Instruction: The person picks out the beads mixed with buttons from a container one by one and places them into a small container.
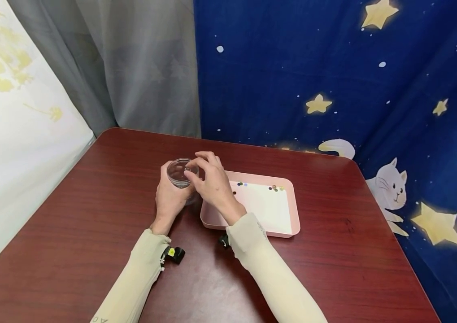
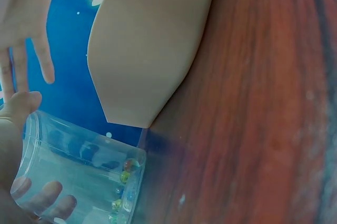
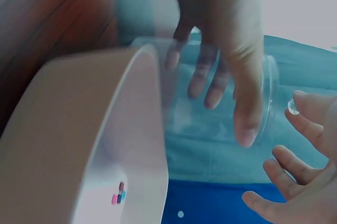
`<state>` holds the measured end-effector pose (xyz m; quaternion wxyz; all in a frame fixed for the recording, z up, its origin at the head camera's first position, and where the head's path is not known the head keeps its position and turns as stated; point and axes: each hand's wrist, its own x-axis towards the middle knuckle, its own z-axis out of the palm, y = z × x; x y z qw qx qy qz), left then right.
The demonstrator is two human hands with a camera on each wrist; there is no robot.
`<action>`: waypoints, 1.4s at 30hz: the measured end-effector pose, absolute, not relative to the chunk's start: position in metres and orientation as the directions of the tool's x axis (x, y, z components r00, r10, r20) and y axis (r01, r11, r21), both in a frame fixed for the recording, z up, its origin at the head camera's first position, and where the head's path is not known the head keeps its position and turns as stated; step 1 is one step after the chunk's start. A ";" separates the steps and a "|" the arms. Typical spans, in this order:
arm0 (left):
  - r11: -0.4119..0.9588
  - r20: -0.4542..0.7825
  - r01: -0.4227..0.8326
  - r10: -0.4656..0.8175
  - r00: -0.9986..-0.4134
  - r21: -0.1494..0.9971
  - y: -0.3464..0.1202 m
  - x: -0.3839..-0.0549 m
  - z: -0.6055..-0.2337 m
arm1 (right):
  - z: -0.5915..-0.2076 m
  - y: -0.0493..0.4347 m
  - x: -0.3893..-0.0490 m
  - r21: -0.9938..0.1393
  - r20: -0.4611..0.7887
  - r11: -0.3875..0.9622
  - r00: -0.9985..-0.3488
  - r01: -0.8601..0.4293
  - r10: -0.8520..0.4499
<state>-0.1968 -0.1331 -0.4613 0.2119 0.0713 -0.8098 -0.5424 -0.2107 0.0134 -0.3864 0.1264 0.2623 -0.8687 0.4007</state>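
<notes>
My left hand (image 1: 168, 198) grips a clear jar (image 1: 178, 183) round its side, with the thumb near the rim. The jar stands upright on the table. Several small coloured beads (image 2: 126, 176) lie at its bottom in the left wrist view. Over the jar's mouth, my right hand (image 1: 214, 181) pinches a small clear bead (image 3: 293, 107) between thumb and index finger, the other fingers loosely spread. Just right of the jar is a pink tray (image 1: 294, 202), partly hidden by the right hand and forearm.
Inside the tray, small coloured beads (image 1: 275, 188) lie in groups along its far side. The dark red-brown table (image 1: 349, 251) reaches to a grey curtain (image 1: 151, 67) and a blue star-printed curtain (image 1: 260, 80) behind.
</notes>
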 end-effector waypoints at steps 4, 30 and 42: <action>0.433 0.248 0.072 -0.366 -0.897 0.898 -0.133 -0.196 -0.460 | -0.386 0.007 -0.210 -0.650 0.412 0.524 -0.834 -0.551 -0.367; 0.434 0.208 0.040 -0.348 -0.914 0.900 -0.131 -0.194 -0.460 | -0.389 -0.002 -0.209 -0.592 0.350 0.604 -0.845 -0.534 -0.404; 0.462 0.216 0.027 -0.361 -0.907 0.887 -0.133 -0.193 -0.460 | -0.390 -0.002 -0.207 -0.605 0.359 0.588 -0.843 -0.537 -0.401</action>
